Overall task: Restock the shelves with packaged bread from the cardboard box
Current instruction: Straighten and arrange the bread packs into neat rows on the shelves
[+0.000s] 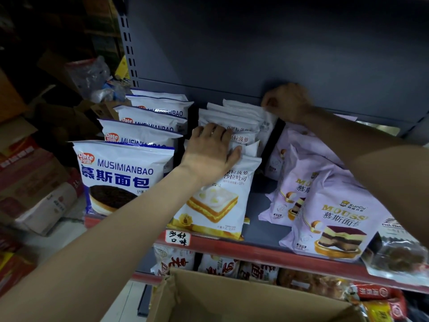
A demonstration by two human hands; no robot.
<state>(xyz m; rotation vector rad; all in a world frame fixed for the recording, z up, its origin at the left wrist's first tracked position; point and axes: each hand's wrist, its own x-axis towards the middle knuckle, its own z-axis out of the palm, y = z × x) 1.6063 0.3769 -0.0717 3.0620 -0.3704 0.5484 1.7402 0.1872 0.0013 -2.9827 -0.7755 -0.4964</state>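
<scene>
Left hand (210, 151) lay flat, steadying the pineapple toast packs (228, 126); right hand (286, 102) pinched the rear pack, seating it upright.

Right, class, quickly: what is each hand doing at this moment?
Left hand: open, fingers flat on the middle row of toast packs.
Right hand: closed, pinching the rearmost pack at the back.

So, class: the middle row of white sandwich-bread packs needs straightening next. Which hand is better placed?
The left hand: it lies flat on the white packs in the middle row. The right hand is curled at the back of the shelf.
</scene>
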